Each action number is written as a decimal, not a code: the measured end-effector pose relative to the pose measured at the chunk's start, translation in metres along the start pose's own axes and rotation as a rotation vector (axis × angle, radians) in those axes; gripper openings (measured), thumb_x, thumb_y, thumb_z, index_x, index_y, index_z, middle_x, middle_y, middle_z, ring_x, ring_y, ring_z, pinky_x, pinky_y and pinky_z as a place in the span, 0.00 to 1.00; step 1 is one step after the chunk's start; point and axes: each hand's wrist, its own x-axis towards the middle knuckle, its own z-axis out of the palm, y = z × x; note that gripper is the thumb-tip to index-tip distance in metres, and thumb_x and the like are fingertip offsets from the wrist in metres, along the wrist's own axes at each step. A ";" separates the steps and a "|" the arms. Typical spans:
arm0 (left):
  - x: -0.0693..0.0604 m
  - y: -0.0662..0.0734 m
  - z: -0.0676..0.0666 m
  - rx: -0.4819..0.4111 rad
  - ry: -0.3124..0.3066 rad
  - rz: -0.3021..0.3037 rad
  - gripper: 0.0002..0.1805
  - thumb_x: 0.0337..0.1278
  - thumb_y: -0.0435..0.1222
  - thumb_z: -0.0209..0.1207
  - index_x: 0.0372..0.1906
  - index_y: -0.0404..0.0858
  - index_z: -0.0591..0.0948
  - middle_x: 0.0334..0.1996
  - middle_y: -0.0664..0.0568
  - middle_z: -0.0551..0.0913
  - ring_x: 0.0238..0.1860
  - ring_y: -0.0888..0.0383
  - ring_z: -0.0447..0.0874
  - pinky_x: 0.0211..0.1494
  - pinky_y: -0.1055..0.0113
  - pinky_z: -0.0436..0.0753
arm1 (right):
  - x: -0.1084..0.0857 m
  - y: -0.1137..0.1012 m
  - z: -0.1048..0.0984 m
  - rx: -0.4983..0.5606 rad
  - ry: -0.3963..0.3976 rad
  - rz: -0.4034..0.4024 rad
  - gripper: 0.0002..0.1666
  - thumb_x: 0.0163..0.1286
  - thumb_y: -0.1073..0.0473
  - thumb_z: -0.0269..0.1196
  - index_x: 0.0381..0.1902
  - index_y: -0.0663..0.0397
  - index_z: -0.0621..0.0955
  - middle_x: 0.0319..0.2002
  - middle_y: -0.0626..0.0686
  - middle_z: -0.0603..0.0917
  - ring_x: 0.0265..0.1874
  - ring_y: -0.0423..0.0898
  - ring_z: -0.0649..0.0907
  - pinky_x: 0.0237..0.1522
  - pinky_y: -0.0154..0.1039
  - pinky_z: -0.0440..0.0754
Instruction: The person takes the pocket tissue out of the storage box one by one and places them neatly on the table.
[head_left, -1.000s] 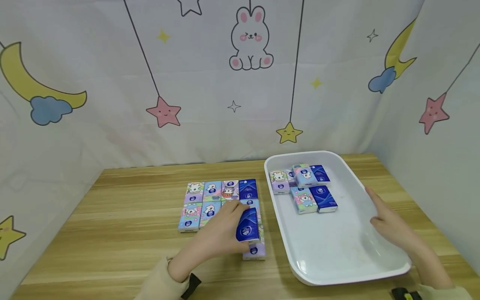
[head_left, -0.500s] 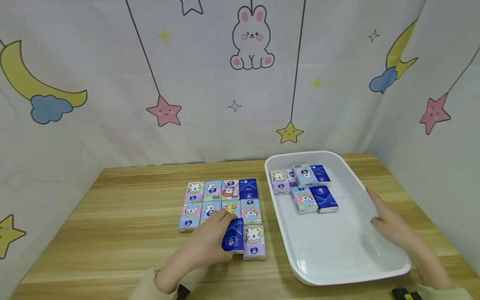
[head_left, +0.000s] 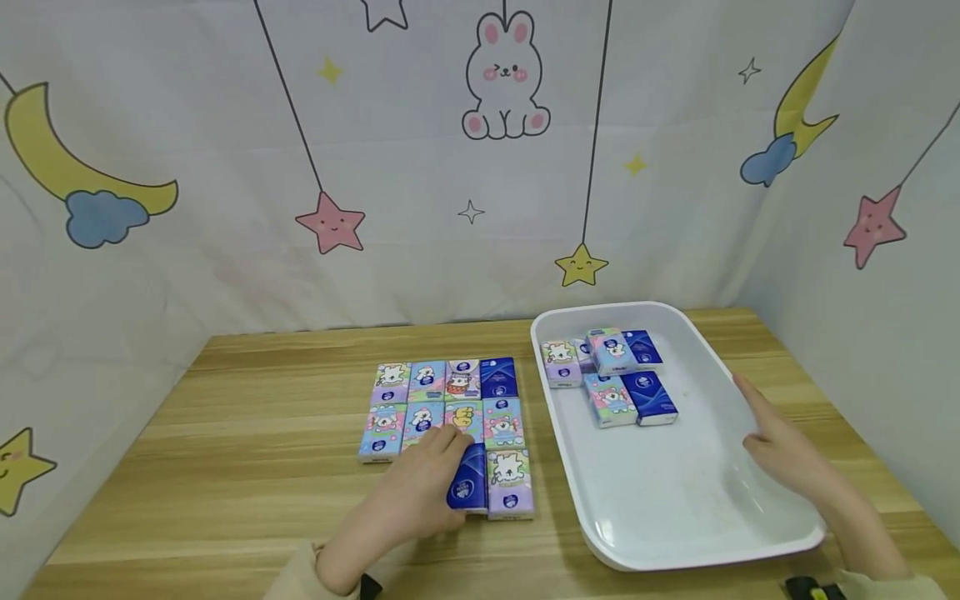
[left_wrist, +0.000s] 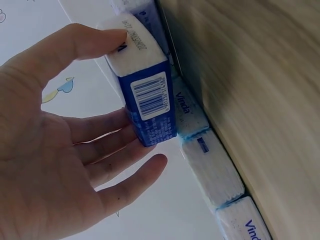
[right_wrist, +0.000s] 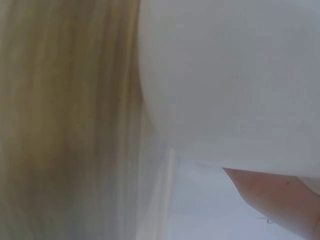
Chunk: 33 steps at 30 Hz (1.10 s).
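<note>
My left hand (head_left: 420, 487) pinches a dark blue tissue pack (left_wrist: 147, 95) between thumb and fingertips, the thumb on its white end. In the head view this pack lies in the front row, right beside a purple-and-green cartoon tissue pack (head_left: 510, 483). Behind it, several cartoon packs (head_left: 463, 379) and a blue pack (head_left: 498, 379) form neat rows on the table; my fingers partly cover some. My right hand (head_left: 787, 458) holds the right rim of the white tray (head_left: 558, 467), thumb over the inside. In the right wrist view, the tray wall (right_wrist: 230, 80) hides most of that hand.
Inside the tray, several tissue packs (head_left: 611, 400) sit loosely at the back left, one cartoon pack (head_left: 611, 350) lying on top of others. Wood-grain table (head_left: 225, 467) extends left of the rows. A white printed curtain (head_left: 405, 275) rises behind the table.
My left hand has brought the blue pack left and down, from over the right-hand column to the spot beside the front cartoon pack. The right hand has stayed at the tray rim.
</note>
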 end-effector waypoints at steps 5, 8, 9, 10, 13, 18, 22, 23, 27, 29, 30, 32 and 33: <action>-0.001 0.002 0.000 0.029 0.001 0.009 0.42 0.29 0.42 0.75 0.58 0.34 0.73 0.51 0.47 0.76 0.51 0.52 0.74 0.56 0.54 0.81 | 0.000 0.001 -0.001 0.007 -0.007 0.008 0.49 0.60 0.76 0.45 0.75 0.61 0.36 0.71 0.78 0.43 0.65 0.81 0.53 0.69 0.68 0.41; -0.001 0.002 0.002 0.052 0.005 0.017 0.42 0.29 0.42 0.74 0.58 0.34 0.73 0.49 0.48 0.76 0.49 0.54 0.73 0.52 0.57 0.81 | 0.000 0.001 0.000 0.011 -0.004 0.003 0.49 0.60 0.77 0.45 0.75 0.62 0.37 0.71 0.78 0.43 0.64 0.81 0.54 0.68 0.69 0.43; -0.001 0.002 0.003 0.066 0.005 0.021 0.42 0.30 0.43 0.74 0.57 0.34 0.73 0.49 0.48 0.76 0.48 0.54 0.73 0.51 0.57 0.81 | 0.000 0.001 0.000 0.009 -0.003 0.002 0.49 0.60 0.77 0.45 0.75 0.62 0.37 0.71 0.78 0.43 0.64 0.81 0.54 0.69 0.69 0.42; 0.000 0.002 0.005 0.077 0.007 0.026 0.41 0.30 0.43 0.74 0.57 0.34 0.73 0.49 0.48 0.76 0.48 0.54 0.73 0.50 0.58 0.81 | 0.000 0.001 -0.001 0.009 -0.002 0.000 0.49 0.60 0.77 0.45 0.75 0.63 0.37 0.71 0.78 0.43 0.64 0.81 0.54 0.69 0.68 0.42; 0.000 0.002 0.009 0.097 0.020 0.042 0.41 0.29 0.42 0.74 0.57 0.33 0.73 0.48 0.48 0.76 0.47 0.54 0.72 0.50 0.59 0.81 | 0.000 0.001 0.000 0.020 -0.010 0.005 0.49 0.60 0.77 0.44 0.75 0.62 0.36 0.71 0.78 0.42 0.65 0.81 0.53 0.69 0.68 0.41; -0.001 0.002 0.012 0.088 0.027 0.044 0.41 0.28 0.41 0.73 0.57 0.32 0.73 0.49 0.47 0.75 0.48 0.54 0.72 0.52 0.59 0.80 | 0.000 0.001 -0.001 0.047 -0.035 0.003 0.49 0.61 0.77 0.43 0.75 0.62 0.34 0.72 0.78 0.40 0.64 0.82 0.53 0.64 0.74 0.48; -0.001 0.001 0.012 0.067 0.020 0.030 0.41 0.28 0.41 0.73 0.57 0.32 0.73 0.48 0.47 0.74 0.47 0.54 0.70 0.49 0.60 0.80 | 0.000 0.002 0.000 0.039 -0.029 -0.005 0.49 0.61 0.78 0.44 0.75 0.62 0.35 0.72 0.77 0.40 0.65 0.81 0.53 0.67 0.71 0.45; -0.002 0.001 0.012 0.058 0.017 0.026 0.41 0.29 0.41 0.72 0.57 0.32 0.73 0.49 0.47 0.73 0.47 0.54 0.69 0.48 0.60 0.80 | 0.000 0.002 0.000 0.036 -0.025 -0.006 0.49 0.60 0.78 0.44 0.75 0.62 0.35 0.72 0.77 0.41 0.65 0.81 0.53 0.68 0.69 0.43; -0.001 0.000 0.012 0.026 0.004 0.014 0.41 0.29 0.40 0.72 0.58 0.32 0.72 0.50 0.47 0.72 0.47 0.55 0.68 0.48 0.60 0.79 | -0.001 0.003 0.000 0.033 -0.018 -0.013 0.49 0.60 0.77 0.43 0.75 0.62 0.35 0.72 0.77 0.41 0.65 0.81 0.53 0.70 0.65 0.39; -0.001 -0.001 0.012 0.009 -0.003 0.009 0.42 0.29 0.40 0.72 0.58 0.32 0.72 0.50 0.46 0.72 0.48 0.54 0.68 0.50 0.58 0.79 | -0.001 0.002 0.000 0.035 -0.022 -0.005 0.49 0.60 0.77 0.43 0.75 0.61 0.35 0.72 0.77 0.41 0.65 0.81 0.53 0.69 0.67 0.40; -0.001 -0.001 0.012 0.002 -0.006 0.008 0.42 0.30 0.40 0.72 0.59 0.31 0.72 0.50 0.46 0.71 0.49 0.54 0.67 0.51 0.58 0.79 | 0.000 0.002 0.000 0.037 -0.024 0.000 0.50 0.61 0.77 0.44 0.75 0.61 0.35 0.72 0.77 0.41 0.65 0.81 0.53 0.68 0.69 0.41; -0.001 -0.001 0.012 -0.010 -0.009 0.007 0.42 0.30 0.39 0.72 0.59 0.30 0.71 0.51 0.45 0.71 0.50 0.54 0.67 0.53 0.57 0.79 | 0.000 0.002 0.000 0.043 -0.032 0.013 0.50 0.61 0.77 0.44 0.75 0.60 0.34 0.72 0.77 0.40 0.65 0.81 0.52 0.67 0.71 0.43; -0.001 -0.001 0.012 -0.015 -0.009 0.008 0.42 0.30 0.39 0.72 0.59 0.30 0.71 0.51 0.45 0.71 0.50 0.53 0.67 0.54 0.56 0.79 | 0.000 0.001 0.000 0.050 -0.036 0.016 0.50 0.61 0.77 0.44 0.75 0.60 0.34 0.72 0.77 0.40 0.65 0.81 0.52 0.66 0.72 0.44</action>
